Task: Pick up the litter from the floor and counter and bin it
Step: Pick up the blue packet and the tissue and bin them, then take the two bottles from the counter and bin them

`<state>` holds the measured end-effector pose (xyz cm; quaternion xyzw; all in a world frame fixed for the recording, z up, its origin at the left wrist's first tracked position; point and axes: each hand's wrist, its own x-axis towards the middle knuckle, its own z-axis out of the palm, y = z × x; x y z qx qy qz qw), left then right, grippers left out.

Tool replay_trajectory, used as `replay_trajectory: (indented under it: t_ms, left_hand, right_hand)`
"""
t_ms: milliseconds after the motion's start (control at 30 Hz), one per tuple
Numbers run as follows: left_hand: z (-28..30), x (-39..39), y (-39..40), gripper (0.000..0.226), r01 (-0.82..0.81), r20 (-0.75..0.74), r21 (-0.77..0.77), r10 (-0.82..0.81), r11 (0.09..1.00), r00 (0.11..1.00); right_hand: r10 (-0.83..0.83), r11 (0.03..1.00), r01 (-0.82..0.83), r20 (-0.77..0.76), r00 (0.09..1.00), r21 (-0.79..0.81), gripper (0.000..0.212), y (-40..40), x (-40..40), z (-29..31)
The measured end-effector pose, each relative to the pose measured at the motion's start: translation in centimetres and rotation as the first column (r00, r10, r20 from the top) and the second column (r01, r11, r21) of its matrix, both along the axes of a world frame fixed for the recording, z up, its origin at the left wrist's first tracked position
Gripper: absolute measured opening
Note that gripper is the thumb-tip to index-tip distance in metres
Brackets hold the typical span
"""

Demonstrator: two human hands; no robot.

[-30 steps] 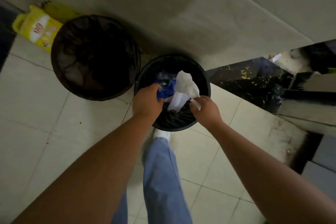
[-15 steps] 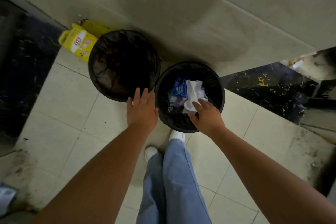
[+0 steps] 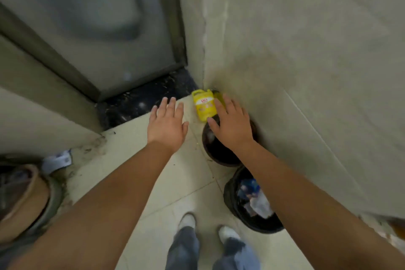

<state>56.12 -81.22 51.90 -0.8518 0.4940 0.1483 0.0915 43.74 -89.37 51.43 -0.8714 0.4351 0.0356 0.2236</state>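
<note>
Showing a dim room corner, plain beige plaster walls [image 3: 306, 50] meeting at a rough vertical seam. Standing at left, a grey door [image 3: 98, 24] in a dark frame [image 3: 173, 15], shut as far as visible. Running along its foot, a black speckled stone threshold [image 3: 140, 98]. Covering the ground, pale cream floor tiles [image 3: 166, 199] with thin grout lines, grime and dark specks gathering near the left wall base [image 3: 87, 149]. Lying at far left, a brown and olive object [image 3: 24, 195], blurred, kind unclear. Lighting weak and even, no window showing.
</note>
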Motion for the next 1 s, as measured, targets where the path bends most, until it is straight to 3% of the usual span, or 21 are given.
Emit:
replay_trajectory:
  t_ms: [100, 167, 300, 400, 500, 600, 800, 1000]
  left_hand:
    - [5.5, 2.8, 5.1, 0.056, -0.252, 0.066, -0.064, 0.256, 0.966, 0.964]
    - [9.2, 3.4, 9.3, 0.055, -0.421, 0.087, -0.128, 0.433, 0.898, 0.897]
    - [15.8, 1.6, 19.6, 0.053, -0.629, 0.128, -0.231, 0.664, 0.742, 0.736]
    - [20.0, -1.2, 29.3, 0.052, -0.747, 0.171, -0.321, 0.811, 0.583, 0.560]
    - [23.5, -5.7, 39.8, 0.051, -0.836, 0.196, -0.394, 0.924, 0.382, 0.329]
    - [25.8, -10.9, 48.9, 0.051, -0.884, 0.191, -0.420, 0.973, 0.203, 0.132]
    - [27.7, -28.2, 70.4, 0.043, -0.885, 0.233, -0.436, 0.930, -0.161, -0.284]
    - [26.2, -45.1, 87.1, 0.043, -0.834, 0.256, -0.335, 0.809, -0.439, -0.529]
  right_hand:
    - [0.220, 0.973, -0.218, 0.024, 0.975, -0.076, 0.074, 2.3, 4.2, 6.3]
    - [0.365, 0.926, -0.357, 0.050, 0.930, -0.122, 0.060, 4.4, 6.2, 9.8]
    - [0.616, 0.776, -0.586, 0.079, 0.784, -0.233, 0.058, 11.9, 9.1, 16.3]
    - [0.781, 0.614, -0.731, 0.097, 0.617, -0.297, 0.057, 20.3, 10.4, 20.9]
    - [0.900, 0.433, -0.836, 0.119, 0.418, -0.338, 0.058, 30.4, 9.4, 24.4]
    - [0.962, 0.271, -0.897, 0.111, 0.248, -0.349, 0.057, 40.2, 7.3, 26.6]
    - [0.973, -0.136, -0.915, 0.122, -0.196, -0.379, 0.057, 65.3, -3.0, 28.8]
    - [0.891, -0.350, -0.856, 0.149, -0.430, -0.380, 0.056, 86.0, -14.3, 27.1]
